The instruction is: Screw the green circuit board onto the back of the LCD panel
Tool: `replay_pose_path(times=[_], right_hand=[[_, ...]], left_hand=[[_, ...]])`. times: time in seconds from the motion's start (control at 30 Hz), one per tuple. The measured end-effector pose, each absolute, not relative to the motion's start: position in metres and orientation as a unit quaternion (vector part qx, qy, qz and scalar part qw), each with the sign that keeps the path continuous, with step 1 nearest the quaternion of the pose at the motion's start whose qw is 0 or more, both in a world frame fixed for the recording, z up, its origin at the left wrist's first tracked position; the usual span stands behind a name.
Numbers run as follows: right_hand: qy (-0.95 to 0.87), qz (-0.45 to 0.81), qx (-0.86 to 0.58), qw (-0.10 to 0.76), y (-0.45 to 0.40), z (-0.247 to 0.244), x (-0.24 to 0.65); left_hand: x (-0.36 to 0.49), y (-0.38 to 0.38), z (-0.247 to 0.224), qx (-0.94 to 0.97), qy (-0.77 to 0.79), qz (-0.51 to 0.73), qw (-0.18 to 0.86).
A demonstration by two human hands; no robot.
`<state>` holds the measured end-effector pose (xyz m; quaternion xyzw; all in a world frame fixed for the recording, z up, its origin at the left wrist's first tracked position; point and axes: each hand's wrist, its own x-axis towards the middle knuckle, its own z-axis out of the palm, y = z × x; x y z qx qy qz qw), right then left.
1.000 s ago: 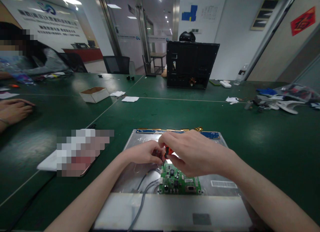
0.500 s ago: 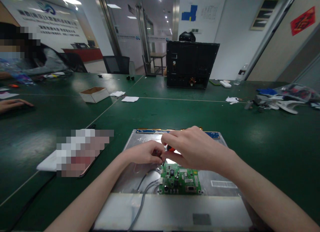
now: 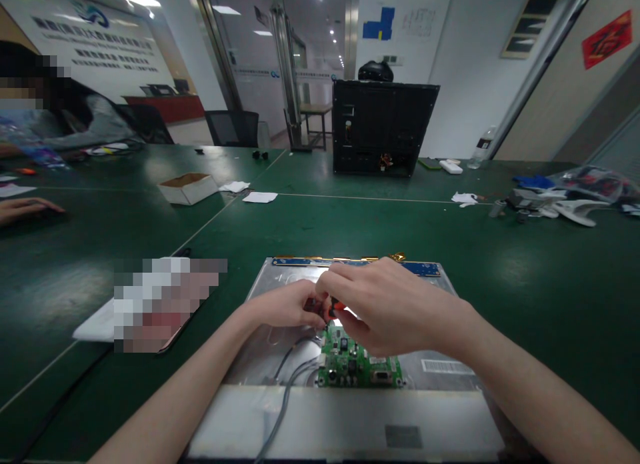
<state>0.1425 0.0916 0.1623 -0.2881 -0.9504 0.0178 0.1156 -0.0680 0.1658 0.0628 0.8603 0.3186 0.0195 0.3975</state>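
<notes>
A metal display panel [image 3: 350,417] lies flat on the green table, with a green circuit board [image 3: 350,364] on its middle and grey cables [image 3: 286,404] running from the board's left side. Over the board's upper left corner, my right hand [image 3: 373,301] is closed on a small red and black tool [image 3: 335,309], probably a screwdriver; its tip is hidden. My left hand [image 3: 295,304] sits just left of it, fingers curled and pressed together at the same corner; what they pinch is too small to make out. A blue strip board [image 3: 423,269] runs along the panel's far edge.
Left of the panel lies a phone-like object [image 3: 170,311], blurred out. Farther back are an open white box [image 3: 189,189], paper pieces [image 3: 260,197] and a black panel [image 3: 383,127] standing upright. Plastic parts [image 3: 555,204] lie at right. Another person's hand [image 3: 30,209] rests at left.
My right hand has turned and lowered slightly over the circuit board, covering more of it, and more of the red tool shows. My left hand has hardly moved.
</notes>
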Motion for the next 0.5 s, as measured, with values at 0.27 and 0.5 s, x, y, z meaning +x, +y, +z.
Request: replay_pose_path(times=[0.27, 0.5], right_hand=[[-0.945, -0.018, -0.304, 0.121, 0.095, 0.1596, 0.1416], [-0.947, 0.007, -0.301, 0.111, 0.0942, 0.1619, 0.1419]], left_hand=[[-0.0678, 0.1688, 0.0607, 0.866, 0.306, 0.016, 0.394], [-0.0677, 0.168, 0.0592, 0.863, 0.3, 0.021, 0.406]])
